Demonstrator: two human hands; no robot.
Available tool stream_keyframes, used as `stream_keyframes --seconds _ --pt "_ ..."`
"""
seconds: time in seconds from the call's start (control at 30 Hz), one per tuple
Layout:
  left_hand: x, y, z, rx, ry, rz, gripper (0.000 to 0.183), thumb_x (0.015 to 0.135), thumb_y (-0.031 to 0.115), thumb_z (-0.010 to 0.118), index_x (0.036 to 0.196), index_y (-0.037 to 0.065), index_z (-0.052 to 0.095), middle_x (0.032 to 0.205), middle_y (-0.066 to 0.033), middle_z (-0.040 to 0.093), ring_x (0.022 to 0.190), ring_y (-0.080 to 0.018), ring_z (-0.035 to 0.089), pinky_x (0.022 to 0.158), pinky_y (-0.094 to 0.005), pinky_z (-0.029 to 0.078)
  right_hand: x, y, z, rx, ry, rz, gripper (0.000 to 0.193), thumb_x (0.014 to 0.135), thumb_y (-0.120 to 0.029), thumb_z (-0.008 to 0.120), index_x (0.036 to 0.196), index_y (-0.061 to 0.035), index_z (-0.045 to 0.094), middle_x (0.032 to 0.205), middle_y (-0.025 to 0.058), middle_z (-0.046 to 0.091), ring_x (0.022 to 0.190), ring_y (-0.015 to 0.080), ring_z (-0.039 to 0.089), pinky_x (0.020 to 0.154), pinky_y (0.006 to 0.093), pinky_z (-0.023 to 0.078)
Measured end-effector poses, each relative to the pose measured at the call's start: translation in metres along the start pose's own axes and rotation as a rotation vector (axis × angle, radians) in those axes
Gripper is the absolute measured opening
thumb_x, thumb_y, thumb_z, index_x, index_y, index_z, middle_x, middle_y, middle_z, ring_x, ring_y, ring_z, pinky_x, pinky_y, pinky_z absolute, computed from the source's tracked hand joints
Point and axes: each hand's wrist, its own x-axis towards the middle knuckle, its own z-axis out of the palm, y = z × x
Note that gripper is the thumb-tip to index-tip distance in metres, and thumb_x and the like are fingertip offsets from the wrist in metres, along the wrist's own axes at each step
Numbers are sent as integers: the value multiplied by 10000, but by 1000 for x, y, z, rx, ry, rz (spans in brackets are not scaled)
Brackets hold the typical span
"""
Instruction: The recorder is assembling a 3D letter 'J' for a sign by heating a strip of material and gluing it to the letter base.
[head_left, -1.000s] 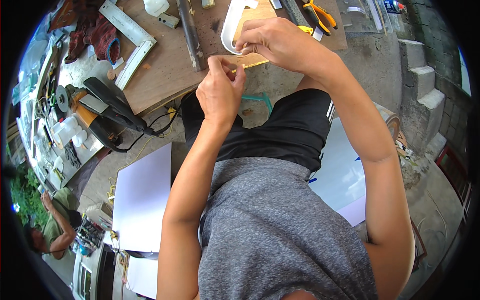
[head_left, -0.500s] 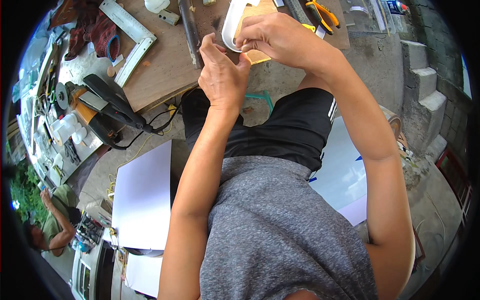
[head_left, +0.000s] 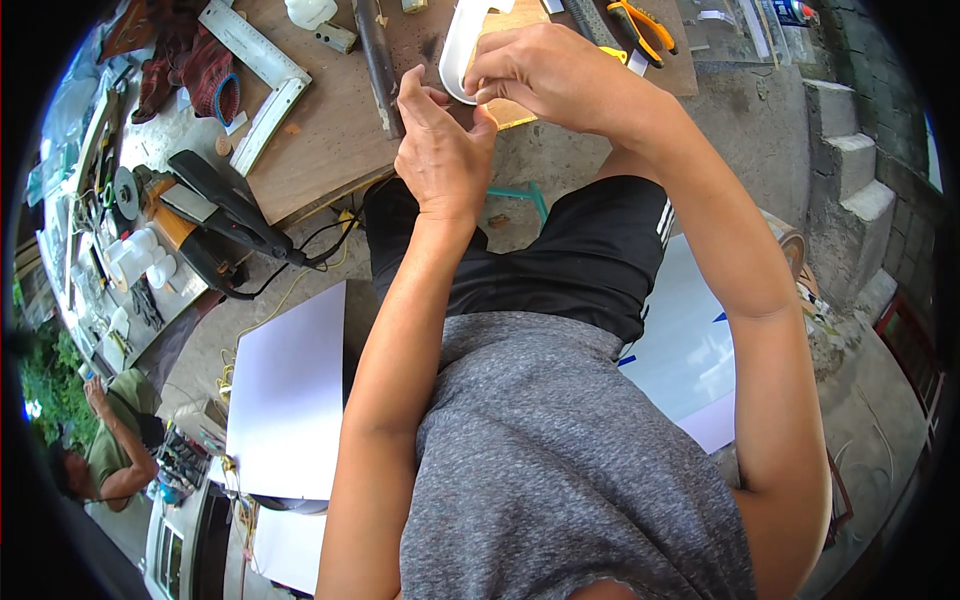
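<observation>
A white, shallow piece with a raised wall and a rounded near end [head_left: 455, 62] lies at the bench's near edge, over a yellow-edged wooden board [head_left: 517, 116]. My right hand [head_left: 545, 78] reaches across from the right, its fingers pinched together at the wall of that white piece. Anything small between those fingertips is hidden. Just left of the rounded end is my left hand [head_left: 438, 150], raised, with thumb and index finger apart and nothing visible between them. Its other fingers are partly curled and hard to see.
On the wooden bench [head_left: 325, 150] lie a metal square [head_left: 268, 75], a dark pipe [head_left: 376, 60] and orange-handled pliers [head_left: 640, 32]. An angle grinder [head_left: 190, 215] with a black cord rests at left, near dark red gloves [head_left: 205, 80]. Another person [head_left: 115, 440] is at lower left. Concrete steps [head_left: 850, 160] stand right.
Both hands and the white piece sit very slightly farther left in the picture, along with the bench things. The pinch of my right hand looks much the same.
</observation>
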Motion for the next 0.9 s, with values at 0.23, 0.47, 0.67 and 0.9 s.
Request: stream_keyframes --seconds 0.23,0.47,0.67,0.9 --pt "-2 0 -1 -38 -21 2 747 797 181 787 1388 90 338 1043 -74 616 902 -326 694 740 -472 550 -1 -4 -1 29 0 9 157 886 -156 668 938 -29 744 934 105 709 900 306 691 825 394 533" --pt "-2 -3 -4 -94 -37 -6 704 805 164 771 1372 74 364 1073 -84 641 923 -331 699 753 -471 553 0 -3 -2 12 -15 -1 159 873 -157 701 959 -32 748 938 100 714 897 300 695 820 384 536" --pt "-1 -2 -5 -105 -33 -11 684 803 150 774 1362 67 388 1058 -84 652 908 -331 706 750 -458 557 -3 -2 0 13 14 -8 153 884 -152 708 977 -37 749 943 102 723 877 303 702 798 380 545" --pt "-1 -6 -10 -137 11 33 646 822 108 755 1361 44 405 1050 -93 650 806 -290 699 715 -424 550 -3 -5 -4 42 -19 -13 160 898 -130 703 1012 -22 733 929 112 686 810 301 685 745 380 539"
